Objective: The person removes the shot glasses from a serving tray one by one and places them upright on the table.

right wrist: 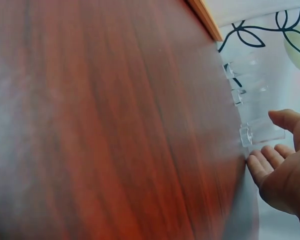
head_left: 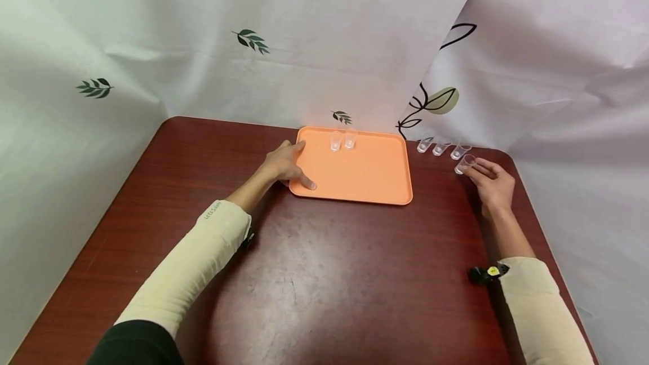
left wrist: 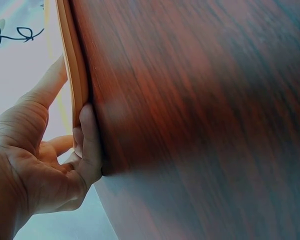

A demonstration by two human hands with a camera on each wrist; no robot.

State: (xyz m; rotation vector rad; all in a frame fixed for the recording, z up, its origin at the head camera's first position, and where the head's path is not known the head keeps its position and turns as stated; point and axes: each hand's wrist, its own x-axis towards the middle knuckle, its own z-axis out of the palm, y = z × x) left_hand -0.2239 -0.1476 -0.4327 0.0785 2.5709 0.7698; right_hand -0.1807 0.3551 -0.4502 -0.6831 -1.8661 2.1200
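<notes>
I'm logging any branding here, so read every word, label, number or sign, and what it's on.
"Let's Slim", probably, small and slanted: cream left sleeve.
Yellow mark on the black device beside the right sleeve: too small.
Orange tray, clear cups: none visible.

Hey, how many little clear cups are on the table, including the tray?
6. Two cups on the tray; three cups right of it, along the table's back edge; one cup by the right hand.

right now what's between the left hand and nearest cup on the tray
In the head view, only bare orange tray lies between the left hand and nearest cup.
</notes>
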